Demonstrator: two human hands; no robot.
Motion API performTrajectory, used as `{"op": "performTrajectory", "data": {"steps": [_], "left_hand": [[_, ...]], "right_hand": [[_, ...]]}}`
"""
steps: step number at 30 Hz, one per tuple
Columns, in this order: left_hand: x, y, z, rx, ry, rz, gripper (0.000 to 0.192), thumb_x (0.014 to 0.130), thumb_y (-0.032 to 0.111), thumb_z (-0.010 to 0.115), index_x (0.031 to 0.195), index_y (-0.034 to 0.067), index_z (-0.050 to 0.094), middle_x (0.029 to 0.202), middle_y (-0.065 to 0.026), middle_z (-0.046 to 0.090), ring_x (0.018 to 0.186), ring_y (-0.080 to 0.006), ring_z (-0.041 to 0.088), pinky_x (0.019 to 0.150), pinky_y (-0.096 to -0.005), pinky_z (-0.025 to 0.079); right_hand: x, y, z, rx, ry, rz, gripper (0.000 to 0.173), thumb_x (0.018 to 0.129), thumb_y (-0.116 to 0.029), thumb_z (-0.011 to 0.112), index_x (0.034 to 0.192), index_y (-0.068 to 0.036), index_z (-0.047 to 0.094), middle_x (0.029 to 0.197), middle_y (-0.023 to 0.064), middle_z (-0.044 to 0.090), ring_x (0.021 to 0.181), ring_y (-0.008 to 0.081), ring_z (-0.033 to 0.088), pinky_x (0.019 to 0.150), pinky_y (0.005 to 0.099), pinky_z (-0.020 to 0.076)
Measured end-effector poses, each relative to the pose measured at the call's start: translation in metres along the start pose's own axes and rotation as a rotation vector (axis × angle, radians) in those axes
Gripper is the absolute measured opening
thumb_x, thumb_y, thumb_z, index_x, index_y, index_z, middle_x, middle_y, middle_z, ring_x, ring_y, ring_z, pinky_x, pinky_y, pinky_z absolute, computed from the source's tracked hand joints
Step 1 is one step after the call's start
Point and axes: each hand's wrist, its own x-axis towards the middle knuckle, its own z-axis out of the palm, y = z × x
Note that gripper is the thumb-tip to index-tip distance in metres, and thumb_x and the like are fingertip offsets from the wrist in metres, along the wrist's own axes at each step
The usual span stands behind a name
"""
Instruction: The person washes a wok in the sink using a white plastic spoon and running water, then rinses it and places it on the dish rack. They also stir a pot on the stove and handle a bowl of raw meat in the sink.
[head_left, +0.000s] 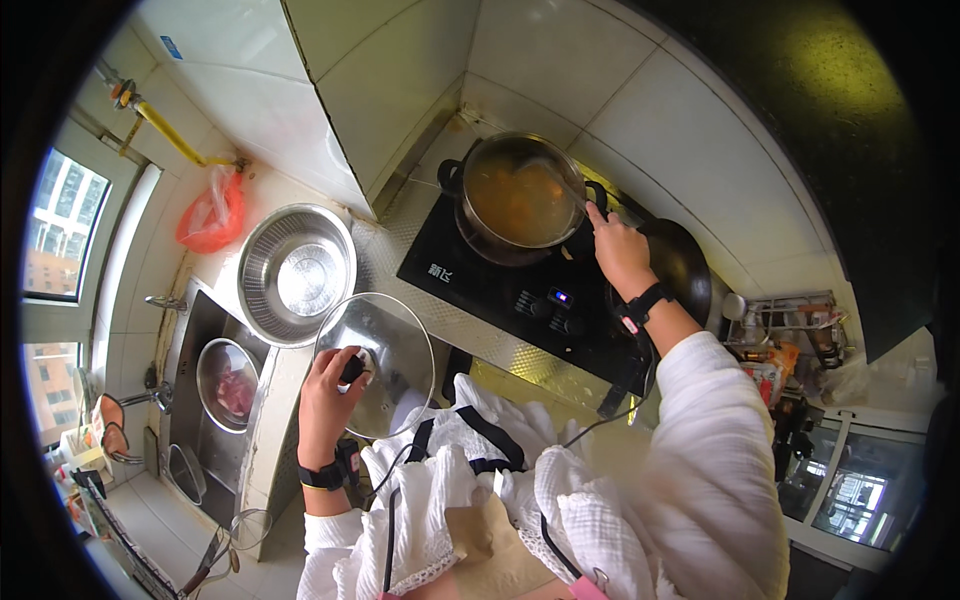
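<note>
My left hand grips the black knob of a round glass pot lid, held out over the counter's front edge. At the stove, my right hand is closed around the handle of a metal ladle. The ladle's bowl dips into a steel pot with two black handles. Cloudy orange-brown soup with chunks fills much of the pot, which stands on the left part of a black cooktop. Steam or murky liquid blurs what lies deeper.
A perforated steel basin sits left of the stove. In the sink, a metal bowl holds raw meat. A dark wok occupies the cooktop's right side. A red plastic bag hangs below a yellow gas pipe.
</note>
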Motion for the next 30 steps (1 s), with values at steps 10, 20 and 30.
{"op": "performTrajectory", "data": {"steps": [10, 20, 30], "left_hand": [[0.000, -0.004, 0.003, 0.005, -0.003, 0.005, 0.037, 0.081, 0.009, 0.074, 0.117, 0.009, 0.065, 0.107, -0.0101, 0.064, 0.086, -0.0247, 0.069, 0.072, -0.0326, 0.055], [0.000, -0.006, 0.003, -0.023, 0.001, 0.008, 0.038, 0.080, 0.008, 0.074, 0.117, 0.009, 0.065, 0.107, -0.0100, 0.064, 0.084, -0.0245, 0.069, 0.072, -0.0319, 0.055], [0.009, 0.010, 0.000, 0.009, -0.031, 0.030, 0.039, 0.079, 0.005, 0.075, 0.117, 0.006, 0.065, 0.104, -0.0102, 0.064, 0.080, -0.0218, 0.066, 0.071, -0.0308, 0.054]], "right_hand": [[-0.005, 0.049, -0.049, 0.302, -0.200, -0.224, 0.052, 0.088, -0.015, 0.065, 0.139, -0.011, 0.054, 0.081, 0.0181, 0.067, 0.067, 0.0308, 0.068, 0.058, 0.0428, 0.0557], [-0.018, -0.005, -0.048, 1.701, -1.022, 0.678, 0.019, 0.099, -0.017, 0.059, 0.114, -0.005, 0.055, 0.078, 0.0058, 0.053, 0.049, 0.0038, 0.039, 0.039, 0.0171, 0.0317], [-0.045, -0.027, -0.046, 1.762, -0.500, 0.607, 0.047, 0.100, -0.017, 0.056, 0.146, -0.014, 0.045, 0.076, 0.0011, 0.050, 0.050, 0.0055, 0.041, 0.041, 0.0206, 0.0353]]}}
